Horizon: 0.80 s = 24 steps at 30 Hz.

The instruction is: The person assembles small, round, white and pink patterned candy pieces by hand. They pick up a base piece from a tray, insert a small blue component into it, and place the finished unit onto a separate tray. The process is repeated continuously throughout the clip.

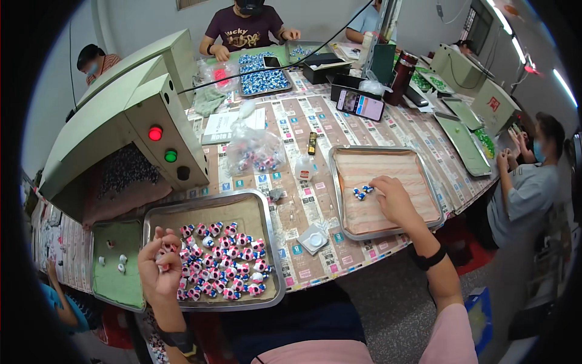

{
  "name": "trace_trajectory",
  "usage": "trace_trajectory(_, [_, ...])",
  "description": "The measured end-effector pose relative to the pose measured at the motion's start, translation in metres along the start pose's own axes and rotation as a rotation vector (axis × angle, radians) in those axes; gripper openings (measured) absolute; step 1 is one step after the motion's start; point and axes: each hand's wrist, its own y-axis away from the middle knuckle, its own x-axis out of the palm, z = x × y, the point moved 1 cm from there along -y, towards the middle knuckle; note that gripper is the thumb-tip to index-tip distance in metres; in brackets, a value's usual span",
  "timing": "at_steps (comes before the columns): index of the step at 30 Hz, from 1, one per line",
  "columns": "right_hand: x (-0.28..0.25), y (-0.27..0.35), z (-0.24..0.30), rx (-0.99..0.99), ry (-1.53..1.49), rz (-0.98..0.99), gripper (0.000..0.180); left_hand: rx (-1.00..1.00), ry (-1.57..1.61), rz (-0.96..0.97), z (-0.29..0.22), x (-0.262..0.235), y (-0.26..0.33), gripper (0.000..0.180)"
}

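Paper-covered worktable (291,130), crowded. Left hand (159,267) pinches small pink-white figurine (162,258) over steel tray (270,242). Right hand (394,200), fingers curled (grip unclear), beside blue-white pieces (362,193) just left.

A phone (360,104) with a lit screen lies at one o'clock on the tabletop (303,121). A clear plastic bag (254,148) of small pieces sits at twelve o'clock; a small clear packet (314,238) lies near the centre.

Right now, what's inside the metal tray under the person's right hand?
The right metal tray holds a pinkish cloth lining and a few small blue-and-white pieces by the right hand. Whatever lies beneath the hand and the cloth is covered.
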Motion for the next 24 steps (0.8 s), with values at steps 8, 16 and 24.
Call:
trace_trajectory(8, [0.008, -0.011, -0.007, 0.216, -0.109, 0.104, 0.025, -0.247, 0.157, -0.145, 0.095, 0.024, 0.03, 0.023])
trace_trajectory(16, [-0.018, 0.032, 0.072, 0.533, -1.093, 0.246, 0.021, -0.537, -0.143, 0.003, 0.152, 0.009, 0.051, 0.032])
trace_trajectory(24, [0.009, 0.055, 0.115, 0.587, -1.338, 0.375, 0.021, -0.593, -0.106, -0.001, 0.172, 0.018, 0.051, 0.044])
